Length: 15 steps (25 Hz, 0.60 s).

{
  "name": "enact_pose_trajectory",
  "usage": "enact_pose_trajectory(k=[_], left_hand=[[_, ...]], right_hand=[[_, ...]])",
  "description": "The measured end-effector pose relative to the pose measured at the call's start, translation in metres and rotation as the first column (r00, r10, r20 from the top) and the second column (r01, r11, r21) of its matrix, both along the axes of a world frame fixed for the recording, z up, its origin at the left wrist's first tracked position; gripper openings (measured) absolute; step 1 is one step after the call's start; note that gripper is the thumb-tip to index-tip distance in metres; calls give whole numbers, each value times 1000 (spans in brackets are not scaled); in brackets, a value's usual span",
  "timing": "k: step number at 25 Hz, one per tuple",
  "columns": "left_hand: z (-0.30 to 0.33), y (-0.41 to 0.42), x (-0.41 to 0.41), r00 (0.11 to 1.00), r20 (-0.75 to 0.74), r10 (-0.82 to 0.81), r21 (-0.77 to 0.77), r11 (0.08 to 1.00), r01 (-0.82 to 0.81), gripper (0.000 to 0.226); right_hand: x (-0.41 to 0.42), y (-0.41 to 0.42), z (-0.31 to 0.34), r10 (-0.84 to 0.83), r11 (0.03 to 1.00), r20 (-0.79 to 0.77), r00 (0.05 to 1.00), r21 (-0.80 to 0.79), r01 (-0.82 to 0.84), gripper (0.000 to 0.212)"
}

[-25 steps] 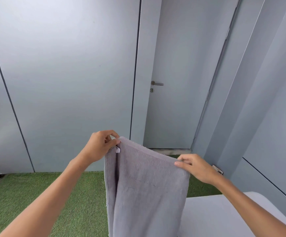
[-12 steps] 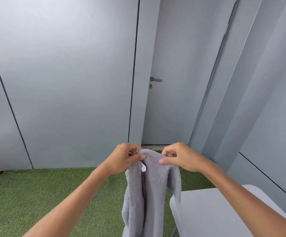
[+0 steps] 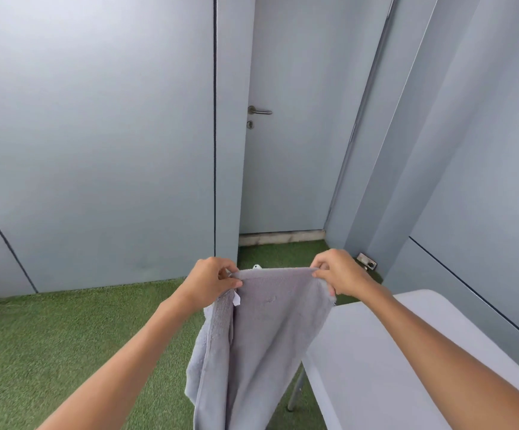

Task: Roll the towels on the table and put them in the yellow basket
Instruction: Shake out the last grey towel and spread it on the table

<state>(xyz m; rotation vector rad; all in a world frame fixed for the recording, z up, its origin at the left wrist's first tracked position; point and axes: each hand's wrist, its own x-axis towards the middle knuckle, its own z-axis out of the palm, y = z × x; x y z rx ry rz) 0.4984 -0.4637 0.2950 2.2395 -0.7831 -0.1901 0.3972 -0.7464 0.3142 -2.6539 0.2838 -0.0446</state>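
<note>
Observed: a grey towel (image 3: pixel 264 342) hangs in the air, folded lengthwise, held up by its top edge above the green artificial turf (image 3: pixel 50 346), just to the left of the white table (image 3: pixel 385 361). The left hand (image 3: pixel 211 282) pinches the left end of the top edge between thumb and curled fingers; a small white label (image 3: pixel 236 300) shows just below that grip. The right hand (image 3: pixel 338 274) pinches the right end in the same way. The edge between them runs nearly level and fairly taut. The lower part of the towel drops out of view at the bottom of the picture. The yellow basket is not in view, nor are any other towels.

Assessment: the step in hand appears to be squaring the folded towel before it is laid down for rolling; no rolling has begun.

Recommendations:
- Keep both pinches at the very corners, so that the layers stay aligned; the left side shows a looser hanging flap that should be drawn in flush.
- Hold the top edge level and taut while carrying it rightward over the table.
- Lower the hanging end onto the tabletop first, then lay the rest flat, to avoid creases.
- Smooth the cloth before starting a tight roll from one short end.

Risk: uneven layers will probably give a lopsided roll.
</note>
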Motion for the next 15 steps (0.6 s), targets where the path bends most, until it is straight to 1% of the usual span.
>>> enact_pose_trajectory(k=[2,4,6,9,12,15], left_hand=[[-21,-20,-1,1000,-18,-6,58,998,7,7],[-40,-42,-1,999,-51,3,69,998,1,6],[-57,-66,4,996,-82,32,77,997,-26,16],[-76,-104,19,990,-114,87,98,992,-76,23],[-95,-153,36,987,-89,131,151,982,-116,26],[-118,-202,49,981,-60,185,177,969,-172,31]], right_hand=[[15,-12,-15,-109,994,26,994,12,109,14],[32,-28,-31,-196,976,34,980,102,191,14],[50,-52,-46,-232,964,51,971,149,222,16],[73,-89,-59,-266,959,65,962,122,256,11],[100,-153,-70,-317,939,72,946,166,302,11],[117,-235,-82,-432,891,106,896,206,405,10]])
